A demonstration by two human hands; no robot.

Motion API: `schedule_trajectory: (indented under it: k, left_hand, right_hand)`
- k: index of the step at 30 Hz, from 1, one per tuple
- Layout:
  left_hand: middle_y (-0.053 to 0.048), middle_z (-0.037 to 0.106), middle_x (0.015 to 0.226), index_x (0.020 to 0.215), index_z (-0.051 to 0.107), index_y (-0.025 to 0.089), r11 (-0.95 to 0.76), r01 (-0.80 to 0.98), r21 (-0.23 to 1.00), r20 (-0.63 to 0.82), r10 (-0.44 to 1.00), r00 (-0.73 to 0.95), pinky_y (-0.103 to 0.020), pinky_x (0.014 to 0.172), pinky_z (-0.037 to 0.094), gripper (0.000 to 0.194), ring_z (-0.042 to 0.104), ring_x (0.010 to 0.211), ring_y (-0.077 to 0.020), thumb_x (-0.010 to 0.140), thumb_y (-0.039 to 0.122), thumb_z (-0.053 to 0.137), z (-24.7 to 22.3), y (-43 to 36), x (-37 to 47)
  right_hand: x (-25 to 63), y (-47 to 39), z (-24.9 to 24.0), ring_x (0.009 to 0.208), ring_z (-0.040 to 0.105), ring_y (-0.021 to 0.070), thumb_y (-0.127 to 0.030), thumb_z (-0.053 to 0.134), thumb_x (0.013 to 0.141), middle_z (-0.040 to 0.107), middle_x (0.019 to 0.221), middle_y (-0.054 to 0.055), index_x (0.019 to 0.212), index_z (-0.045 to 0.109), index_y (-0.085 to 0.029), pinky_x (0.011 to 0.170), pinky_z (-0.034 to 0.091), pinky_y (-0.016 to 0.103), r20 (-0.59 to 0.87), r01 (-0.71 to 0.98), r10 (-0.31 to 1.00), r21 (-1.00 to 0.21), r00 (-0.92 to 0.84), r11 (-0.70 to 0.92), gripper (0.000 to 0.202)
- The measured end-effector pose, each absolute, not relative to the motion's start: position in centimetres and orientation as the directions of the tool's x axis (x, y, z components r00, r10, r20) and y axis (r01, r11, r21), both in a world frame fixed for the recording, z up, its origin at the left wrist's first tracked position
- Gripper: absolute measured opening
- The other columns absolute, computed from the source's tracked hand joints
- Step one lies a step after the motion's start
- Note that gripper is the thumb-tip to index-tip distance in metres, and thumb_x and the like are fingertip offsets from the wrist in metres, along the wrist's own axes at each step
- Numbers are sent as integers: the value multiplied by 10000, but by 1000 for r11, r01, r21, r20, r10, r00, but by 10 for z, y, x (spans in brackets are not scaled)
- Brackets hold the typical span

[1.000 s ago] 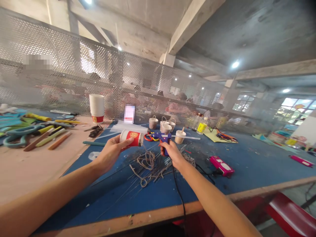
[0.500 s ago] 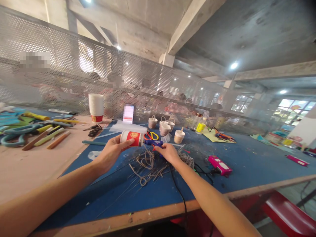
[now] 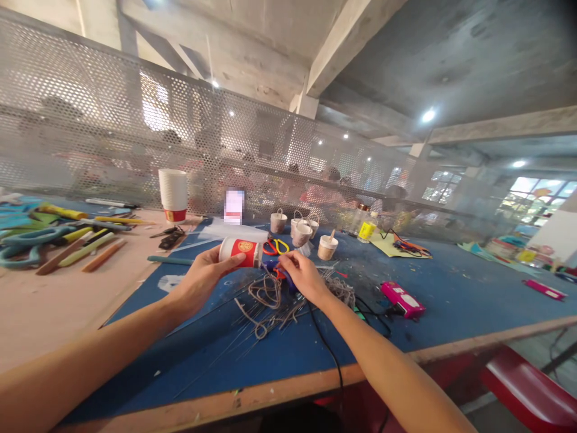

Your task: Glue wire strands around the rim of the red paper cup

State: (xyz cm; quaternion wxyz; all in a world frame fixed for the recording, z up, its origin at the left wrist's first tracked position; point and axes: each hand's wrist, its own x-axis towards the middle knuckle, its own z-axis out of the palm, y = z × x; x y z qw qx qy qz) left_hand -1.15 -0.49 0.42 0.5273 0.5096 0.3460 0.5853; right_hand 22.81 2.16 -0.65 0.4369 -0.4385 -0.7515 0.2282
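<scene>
A white paper cup (image 3: 229, 249) with a red band lies sideways in my left hand (image 3: 208, 272), thumb across the band. Grey-brown twine shows at the cup's right end and seems to run down toward a loose coil (image 3: 265, 294) on the table. My right hand (image 3: 304, 276) is closed around the body of a blue hot glue gun (image 3: 292, 285) with an orange trigger. The fingers hide much of the gun. Its nozzle side points at the cup's right end, close to it; contact there cannot be made out.
Small twine-wrapped cups (image 3: 301, 234) stand behind my hands, beside yellow-and-red scissors (image 3: 276, 247). A stack of paper cups (image 3: 174, 195) stands left of them. Tools and blue-handled scissors (image 3: 38, 240) lie far left. A magenta box (image 3: 402, 299) sits right, near a black cord (image 3: 327, 349).
My right hand has shifted slightly left and up over the glue gun, covering more of its body. The gun has tilted a little. The cup in my left hand is nearly unmoved.
</scene>
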Motion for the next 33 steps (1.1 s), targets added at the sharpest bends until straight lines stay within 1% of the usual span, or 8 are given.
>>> schedule_trajectory:
  k: [3, 5, 7, 10, 12, 18, 23, 33]
  left_hand:
    - [-39, 825, 967, 1005, 794, 209, -216, -244, 946, 243, 966, 90, -300, 873, 525, 304, 711, 894, -214, 778, 400, 858, 2, -5, -12]
    - [-36, 824, 975, 991, 795, 211, -243, -218, 945, 265, 961, 77, -304, 873, 521, 287, 712, 885, -214, 779, 395, 855, 1, -4, -13]
    - [-47, 823, 992, 996, 795, 212, -253, -195, 948, 272, 959, 77, -323, 860, 526, 294, 717, 870, -224, 776, 397, 853, 0, -4, -12]
    - [-59, 822, 982, 1005, 796, 218, -249, -159, 955, 264, 961, 81, -350, 844, 534, 310, 725, 857, -245, 768, 410, 850, 0, -5, -11]
    - [-60, 821, 963, 996, 798, 222, -249, -125, 960, 259, 963, 75, -357, 851, 532, 307, 728, 869, -255, 767, 420, 846, 0, -6, -9]
    - [-53, 815, 894, 952, 800, 222, -226, -38, 973, 229, 967, 114, -342, 776, 522, 295, 713, 799, -243, 759, 440, 845, 0, -11, -5]
    - [-64, 812, 897, 959, 790, 193, -181, 9, 983, 177, 972, 154, -345, 731, 512, 343, 702, 759, -236, 760, 468, 835, 3, -15, -4]
    - [-38, 809, 884, 994, 766, 185, -165, 18, 986, 156, 960, 232, -325, 774, 494, 351, 698, 772, -214, 784, 460, 820, 5, -15, -1]
  right_hand:
    - [221, 9, 1, 929, 758, 207, -551, 560, 987, 782, 907, 64, 1126, 677, -178, 842, 577, 326, 324, 194, 847, -880, -421, 433, 416]
    - [217, 1, 5, 910, 765, 211, -538, 631, 949, 783, 887, 60, 1152, 646, -174, 856, 582, 339, 230, 145, 825, -926, -517, 349, 417]
    - [214, -6, 6, 776, 753, 182, -492, 681, 922, 763, 802, 29, 1080, 634, -178, 809, 580, 314, 218, 137, 819, -932, -530, 336, 355]
    - [212, -10, 6, 578, 661, 134, -463, 634, 950, 670, 639, -36, 972, 630, -192, 667, 548, 258, 294, 212, 854, -886, -430, 412, 272]
    - [212, -11, 6, 541, 621, 126, -449, 601, 970, 615, 586, -57, 960, 650, -201, 615, 516, 238, 381, 298, 850, -817, -364, 494, 253]
    - [217, -10, 7, 671, 647, 131, -395, 610, 982, 690, 731, -17, 956, 708, -227, 714, 502, 237, 614, 492, 732, -558, -296, 668, 197]
    - [218, -9, 8, 670, 655, 139, -388, 613, 984, 706, 741, -5, 932, 704, -223, 726, 518, 250, 660, 487, 697, -528, -279, 695, 196]
    - [219, -5, 6, 653, 644, 140, -346, 654, 973, 718, 769, -3, 907, 702, -228, 713, 521, 270, 731, 447, 629, -485, -264, 751, 144]
